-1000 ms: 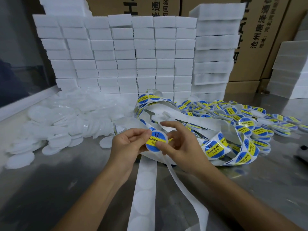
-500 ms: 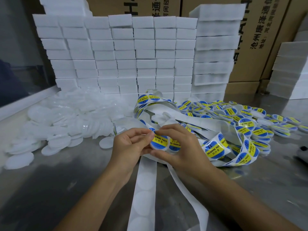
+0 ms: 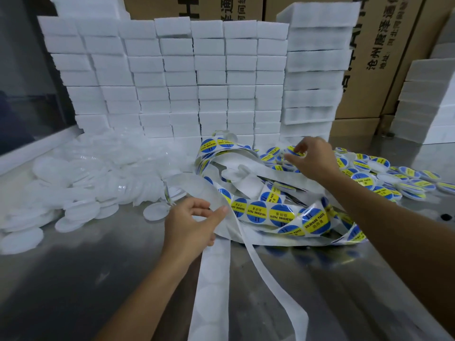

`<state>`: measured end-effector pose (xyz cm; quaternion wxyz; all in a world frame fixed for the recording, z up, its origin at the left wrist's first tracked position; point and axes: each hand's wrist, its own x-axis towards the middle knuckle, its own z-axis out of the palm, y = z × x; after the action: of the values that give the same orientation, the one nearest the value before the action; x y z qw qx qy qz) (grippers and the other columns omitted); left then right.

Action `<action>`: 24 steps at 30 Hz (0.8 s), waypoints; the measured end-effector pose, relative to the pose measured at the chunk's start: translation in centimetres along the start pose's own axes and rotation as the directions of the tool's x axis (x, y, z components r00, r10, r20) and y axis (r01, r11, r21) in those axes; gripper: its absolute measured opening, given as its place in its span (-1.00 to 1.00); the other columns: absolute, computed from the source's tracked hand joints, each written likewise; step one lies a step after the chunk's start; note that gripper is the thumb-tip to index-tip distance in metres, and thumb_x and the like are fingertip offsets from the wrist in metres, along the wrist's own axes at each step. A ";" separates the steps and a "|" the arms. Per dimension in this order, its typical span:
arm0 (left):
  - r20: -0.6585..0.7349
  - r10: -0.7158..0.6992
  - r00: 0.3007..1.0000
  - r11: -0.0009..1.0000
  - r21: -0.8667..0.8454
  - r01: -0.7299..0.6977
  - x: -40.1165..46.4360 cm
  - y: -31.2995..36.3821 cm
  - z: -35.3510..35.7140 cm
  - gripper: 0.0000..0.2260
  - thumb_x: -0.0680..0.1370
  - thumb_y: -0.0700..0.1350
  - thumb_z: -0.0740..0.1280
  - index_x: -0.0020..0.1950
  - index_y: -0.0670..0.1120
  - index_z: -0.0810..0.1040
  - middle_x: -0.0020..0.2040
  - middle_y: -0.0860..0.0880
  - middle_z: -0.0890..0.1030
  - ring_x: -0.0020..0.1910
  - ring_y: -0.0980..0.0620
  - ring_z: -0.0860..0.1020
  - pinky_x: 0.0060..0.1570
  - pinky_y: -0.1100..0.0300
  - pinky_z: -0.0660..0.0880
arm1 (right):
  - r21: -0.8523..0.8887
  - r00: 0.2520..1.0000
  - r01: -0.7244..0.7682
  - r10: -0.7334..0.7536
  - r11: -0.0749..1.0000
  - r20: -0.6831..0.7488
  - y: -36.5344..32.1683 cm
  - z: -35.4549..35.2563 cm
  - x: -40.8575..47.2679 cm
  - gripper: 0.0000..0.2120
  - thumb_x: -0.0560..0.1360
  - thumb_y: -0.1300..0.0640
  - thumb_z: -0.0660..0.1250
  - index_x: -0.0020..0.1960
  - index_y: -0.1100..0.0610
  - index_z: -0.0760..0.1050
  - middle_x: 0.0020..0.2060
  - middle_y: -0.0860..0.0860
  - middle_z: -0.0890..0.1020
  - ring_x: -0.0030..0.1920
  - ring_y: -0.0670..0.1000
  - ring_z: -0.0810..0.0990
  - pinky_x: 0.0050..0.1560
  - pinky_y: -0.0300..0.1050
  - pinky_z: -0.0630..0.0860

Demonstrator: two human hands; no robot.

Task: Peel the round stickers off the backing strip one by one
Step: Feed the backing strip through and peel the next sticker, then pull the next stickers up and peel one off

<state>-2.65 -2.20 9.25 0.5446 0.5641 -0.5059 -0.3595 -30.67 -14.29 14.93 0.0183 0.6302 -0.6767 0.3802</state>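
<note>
A long white backing strip [image 3: 256, 271] loops across the metal table, its near part bare, its far coils still carrying round blue-and-yellow stickers [image 3: 280, 215]. My left hand [image 3: 192, 225] pinches the bare strip between thumb and fingers at the table's middle. My right hand [image 3: 312, 156] is stretched out to the far right and holds a stickered round piece [image 3: 294, 150] in its fingertips over the pile of finished labelled discs [image 3: 384, 173].
A heap of plain white discs [image 3: 81, 178] lies at the left. Stacks of white foam blocks [image 3: 187, 77] form a wall at the back, with cardboard boxes [image 3: 384, 57] behind them and more foam stacks [image 3: 428, 102] at the right.
Both hands were together at the middle, pressing a sticker onto a disc. Now my right hand has carried that piece out to the labelled pile, and my left hand holds the strip alone.
</note>
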 end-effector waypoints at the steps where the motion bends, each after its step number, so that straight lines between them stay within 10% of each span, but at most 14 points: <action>1: 0.015 -0.008 1.000 1.000 0.010 0.008 0.0 -0.1 0.1 -0.70 0.33 0.05 0.58 -0.08 -0.05 0.59 -0.27 0.08 0.65 -0.55 -0.01 0.56 -0.51 0.19 0.55 | -0.039 0.999 -0.021 0.022 0.999 0.023 0.4 0.3 0.5 -0.70 0.44 -0.09 0.49 -0.05 0.13 0.58 -0.06 0.10 0.59 -0.09 0.08 0.54 -0.14 -0.10 0.42; 10: 0.109 -0.031 0.994 0.998 0.048 0.026 -0.4 0.0 0.6 -0.70 0.35 0.02 0.57 -0.02 -0.01 0.58 -0.20 0.06 0.64 -0.54 0.02 0.55 -0.51 0.18 0.55 | -0.138 0.959 -0.134 0.163 0.981 0.231 0.2 2.0 1.4 -0.77 0.60 0.17 0.17 -0.17 0.22 0.48 -0.18 0.20 0.54 -0.13 0.20 0.53 -0.15 -0.05 0.45; 13: 0.145 -0.038 0.989 0.998 0.045 0.032 -0.5 -0.1 0.7 -0.70 0.36 0.00 0.57 0.00 -0.01 0.57 -0.18 0.06 0.65 -0.53 0.04 0.56 -0.50 0.18 0.56 | -0.064 0.998 -0.016 0.020 0.998 0.063 -2.8 1.7 -0.3 -0.78 0.59 0.07 0.26 0.06 0.16 0.62 -0.01 0.12 0.66 0.04 0.20 0.60 0.05 0.06 0.55; 17: 0.191 -0.075 0.979 0.996 -0.034 0.083 -0.8 0.2 0.9 -0.62 0.35 0.05 0.57 0.09 0.02 0.56 -0.09 0.08 0.66 -0.49 0.02 0.59 -0.44 0.15 0.58 | 0.191 0.975 0.224 -0.222 0.956 -0.033 -7.9 1.6 -5.6 -0.82 0.55 0.08 0.31 -0.09 0.13 0.64 -0.27 0.01 0.69 -0.22 0.05 0.64 -0.15 -0.03 0.57; 24: 0.245 -0.136 0.960 0.953 -0.233 0.195 -0.6 0.5 0.7 -0.60 0.48 -0.24 0.42 0.30 -0.02 0.49 0.02 -0.06 0.67 -0.23 -0.03 0.66 -0.40 0.06 0.59 | 0.219 0.834 0.297 -0.364 0.930 0.416 -11.0 3.6 -12.4 -0.82 0.58 0.22 0.16 0.02 0.21 0.54 -0.07 0.15 0.66 -0.02 0.23 0.56 -0.01 0.10 0.52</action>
<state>-3.49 -1.74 9.52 0.5193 0.4854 -0.4648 -0.5279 -16.93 -4.94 11.56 -0.1188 0.8079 -0.5136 0.2635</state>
